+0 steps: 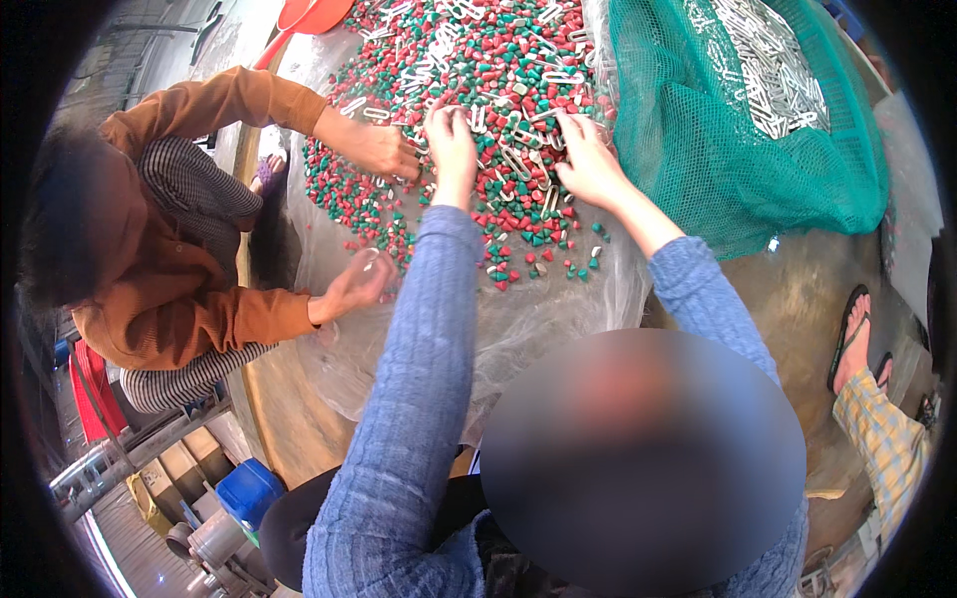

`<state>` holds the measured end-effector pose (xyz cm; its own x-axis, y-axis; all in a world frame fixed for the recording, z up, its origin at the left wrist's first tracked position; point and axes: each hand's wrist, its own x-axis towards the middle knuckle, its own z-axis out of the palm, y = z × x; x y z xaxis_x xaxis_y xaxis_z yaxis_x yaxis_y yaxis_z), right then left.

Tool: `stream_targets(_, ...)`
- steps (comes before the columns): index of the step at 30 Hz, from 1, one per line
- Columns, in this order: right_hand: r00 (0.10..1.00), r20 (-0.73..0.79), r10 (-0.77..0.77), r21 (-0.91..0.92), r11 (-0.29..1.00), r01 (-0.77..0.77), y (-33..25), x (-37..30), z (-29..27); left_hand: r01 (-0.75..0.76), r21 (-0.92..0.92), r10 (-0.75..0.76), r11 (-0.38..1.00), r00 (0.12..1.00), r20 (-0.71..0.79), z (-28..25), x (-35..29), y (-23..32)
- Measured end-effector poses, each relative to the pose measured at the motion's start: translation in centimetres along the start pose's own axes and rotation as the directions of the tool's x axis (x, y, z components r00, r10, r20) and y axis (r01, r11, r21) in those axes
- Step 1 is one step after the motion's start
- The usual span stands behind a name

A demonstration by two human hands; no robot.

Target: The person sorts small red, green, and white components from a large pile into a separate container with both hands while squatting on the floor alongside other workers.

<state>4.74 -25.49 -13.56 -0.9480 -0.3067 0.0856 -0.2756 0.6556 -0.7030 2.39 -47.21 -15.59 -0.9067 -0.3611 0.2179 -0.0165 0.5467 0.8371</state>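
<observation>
A wide heap of small red and green cone-shaped pieces [518, 214], with a few white ones, lies on clear plastic sheeting. Whitish, elongated metal loops [513, 162] are scattered through it. My left hand [452, 149] reaches into the middle of the heap, its fingers parted and touching the pieces. At the heap's right side, my right hand [590, 161] has thumb and fingers apart, close to several loops. Neither hand visibly holds anything, though what lies under the fingertips is partly hidden.
A person in an orange-brown top works at the left, one hand [384, 149] over the heap. A green mesh net [688, 149] full of metal loops [783, 75] stands right. A red-orange scoop [309, 15] lies at the far left. Another person's sandalled foot [854, 334] is at right.
</observation>
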Motion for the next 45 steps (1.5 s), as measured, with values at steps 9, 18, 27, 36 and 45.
stream_targets(9,0.893,0.363,-0.265,0.334,0.932,0.140,-4.7,-7.1,3.1,0.018,-0.227,0.018,0.974,0.988,0.154,-2.6,-10.4,3.3)
stream_targets(18,0.949,0.315,0.001,0.052,0.998,-0.019,-4.7,-6.3,-1.9,0.519,-0.204,-0.479,0.830,0.851,0.213,-11.8,-10.9,5.2)
stream_targets(27,0.987,0.156,0.031,-0.112,0.994,-0.013,-3.3,-5.0,1.0,0.052,0.503,-0.188,0.863,0.956,0.223,-4.3,-10.3,5.7)
stream_targets(36,0.928,0.266,0.261,0.433,0.828,-0.357,-3.3,-6.3,-1.1,0.471,-0.187,-0.380,0.862,0.844,0.378,-8.6,-10.6,6.9)
stream_targets(45,0.920,0.265,0.287,0.857,0.368,-0.361,-2.9,-5.1,-2.1,0.670,-0.415,-0.583,0.616,0.741,0.332,-9.2,-10.1,5.9)
